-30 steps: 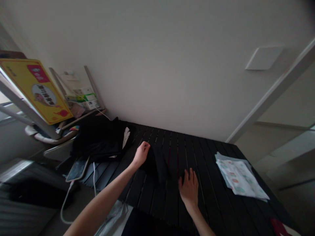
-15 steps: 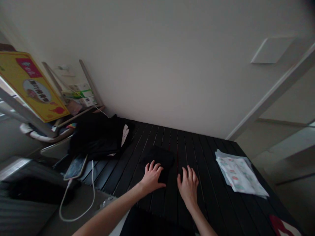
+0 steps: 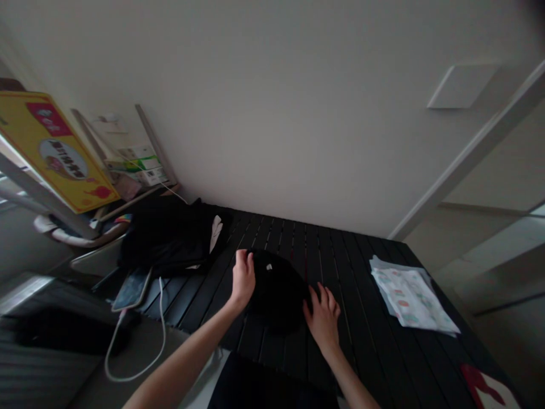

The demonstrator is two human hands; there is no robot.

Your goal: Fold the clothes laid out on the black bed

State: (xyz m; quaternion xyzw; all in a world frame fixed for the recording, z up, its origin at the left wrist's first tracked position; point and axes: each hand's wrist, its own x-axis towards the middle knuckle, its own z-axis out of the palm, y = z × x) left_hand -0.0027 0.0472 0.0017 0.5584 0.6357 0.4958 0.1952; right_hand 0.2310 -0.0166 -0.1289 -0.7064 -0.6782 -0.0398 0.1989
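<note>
A black piece of cloth (image 3: 279, 301) with a small white tag (image 3: 269, 267) near its upper edge lies in front of me on the black slatted table (image 3: 361, 318). My left hand (image 3: 243, 278) is closed on its upper left edge, the fingers pinched together and lifted a little. At the cloth's right edge is my right hand (image 3: 323, 312), fingers apart, the thumb and index finger beside or touching the fabric. The dark cloth on the dark slats makes its outline and folds hard to make out.
A pile of black clothes (image 3: 170, 238) lies on the left, a phone (image 3: 131, 288) with a white cable (image 3: 164, 329) before it. Folded printed cloths in a clear bag (image 3: 413, 295) lie right. A red-and-white item (image 3: 487, 386) sits near right. A yellow box (image 3: 59, 150) stands far left.
My left hand has moved left and up and taken hold of the cloth's edge. The cloth now spreads wider, with its white tag showing. My right hand has barely moved.
</note>
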